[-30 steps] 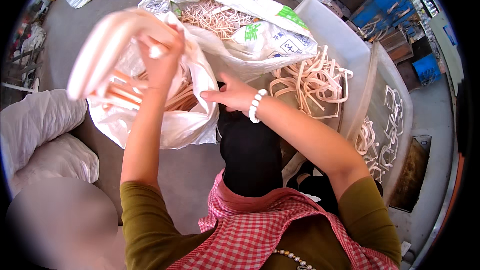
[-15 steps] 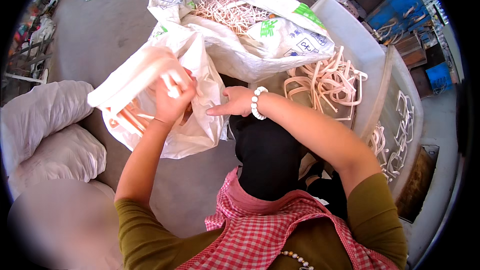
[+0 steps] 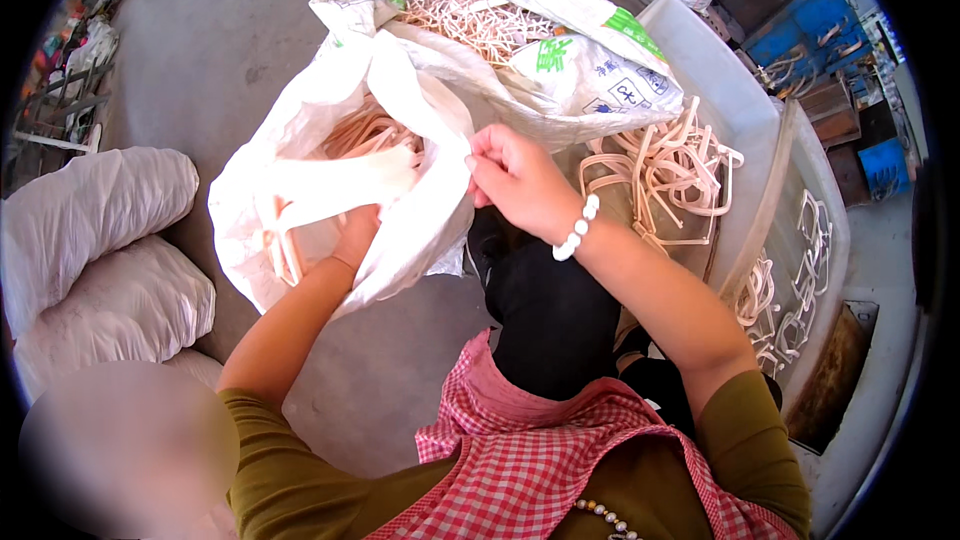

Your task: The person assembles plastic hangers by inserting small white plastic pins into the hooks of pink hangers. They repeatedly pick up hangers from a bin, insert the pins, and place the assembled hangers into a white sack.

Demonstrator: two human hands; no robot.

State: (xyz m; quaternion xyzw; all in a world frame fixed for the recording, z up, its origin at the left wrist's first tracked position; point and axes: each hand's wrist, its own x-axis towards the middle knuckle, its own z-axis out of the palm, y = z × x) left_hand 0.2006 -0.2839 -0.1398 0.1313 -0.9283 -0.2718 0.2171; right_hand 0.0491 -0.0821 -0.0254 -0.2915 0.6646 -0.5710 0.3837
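My left hand (image 3: 358, 232) reaches inside a white woven bag (image 3: 240, 180), closed around a blurred bundle of pale pink plastic strips (image 3: 345, 186); the bundle hides most of its fingers. More pink strips (image 3: 368, 130) lie deeper in the same bag, behind the bundle. At the bag's right rim, my right hand (image 3: 525, 185) pinches the edge between thumb and fingers. A white bead bracelet circles that wrist.
Behind stands a larger printed sack (image 3: 590, 80) with many thin pink pieces (image 3: 475, 20). Bent pink strips (image 3: 665, 175) fill part of a pale plastic bin (image 3: 715, 70) at right. Stuffed white sacks (image 3: 110, 310) lie at left. A blurred round patch covers the lower left.
My left hand has lowered the bundle into the bag. My right hand has moved up and right, from pointing beside the bag to pinching its rim, and the bag mouth stands wider.
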